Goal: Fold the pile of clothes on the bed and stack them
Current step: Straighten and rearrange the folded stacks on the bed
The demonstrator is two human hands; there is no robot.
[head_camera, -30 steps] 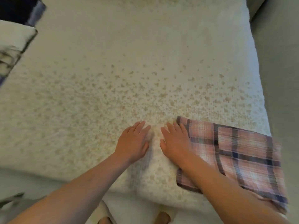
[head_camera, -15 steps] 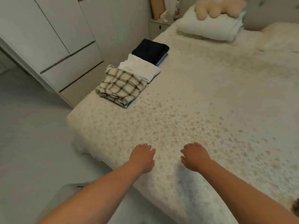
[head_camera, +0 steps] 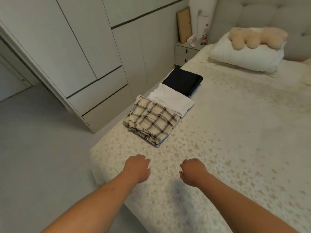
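Hands reach out side by side over the near left corner of the bed (head_camera: 235,132), which is covered by a cream bedspread with a tan speckled pattern. The left hand (head_camera: 136,168) and the right hand (head_camera: 193,172) are apart, palms down, fingers loosely curled and holding nothing.

Along the bed's left edge lie three folded garments in a row: a cream and dark plaid folded shirt (head_camera: 151,121) nearest the hands, a white folded garment (head_camera: 173,100) overlapping its far end, and a folded black garment (head_camera: 184,81) beyond that.

At the head end a beige plush toy (head_camera: 255,37) lies on a white pillow (head_camera: 245,58). A pale two-drawer nightstand (head_camera: 185,53) stands beside the bed's left edge, next to white wardrobe doors (head_camera: 75,47).
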